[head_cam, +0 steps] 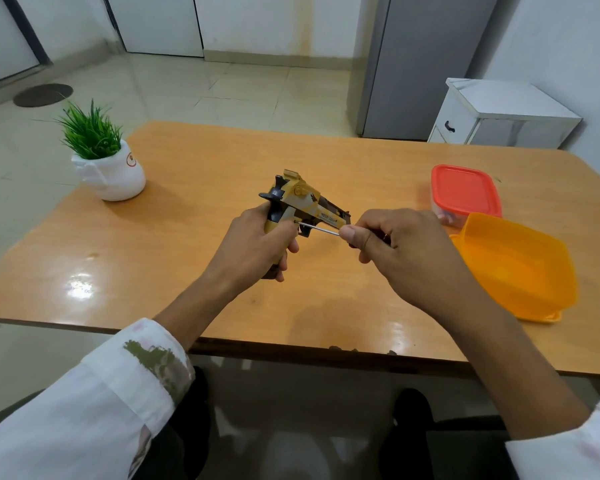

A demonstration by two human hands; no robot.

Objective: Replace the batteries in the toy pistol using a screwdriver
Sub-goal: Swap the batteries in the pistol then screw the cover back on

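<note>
Right hand (395,244) hides screwdriver (321,230) handle, left hand (253,244) pistol (305,202) grip.

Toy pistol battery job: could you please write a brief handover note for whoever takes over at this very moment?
Left hand: grips the toy pistol by its handle, above the table.
Right hand: pinches the screwdriver, with its tip set against the pistol's side near the trigger.
Nearby: an open orange tub and a red-lidded container stand on the table to the right.
Done: tool seated on the pistol. How far the screw is turned cannot be told.
Left: no loose cover, screw or batteries show, so unscrewing, swapping batteries and closing up all seem ahead.
</note>
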